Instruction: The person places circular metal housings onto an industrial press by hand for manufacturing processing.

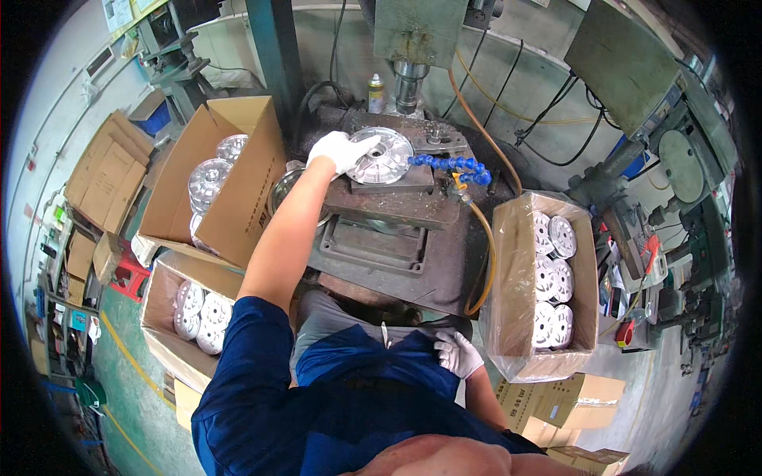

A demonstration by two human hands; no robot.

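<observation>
Both hands, in white gloves, are well apart and do different work; the left hand (340, 152) reaches forward to the near-left rim of a silvery metal disc (386, 165), one digit stretched over its upper face; the other fingers are largely hidden, so from where one stands it cannot be told whether they clamp the rim or merely steady it; the right hand (459, 355) rests low at the waist, its fingers loosely curled and partly parted, with nothing visible in it.

The disc lies ribbed face up over a block (394, 185) on the machine's tabletop (381, 203), near and below the spindle (408, 86); a blue segmented hose (452, 164) reaches in from the right, its tip just beside the rim; a spray can (375, 94) stands behind.

Judged from this arrangement, the step in hand is the seating or lifting of one disc at the block, which of the two being unclear; the next move seems to call for a level, well-centred disc and fingers kept clear of the spindle.

Similar discs fill an open carton (509, 285) at the right; others lie in an upper-left carton (252, 186) and a lower-left carton (176, 347).
</observation>
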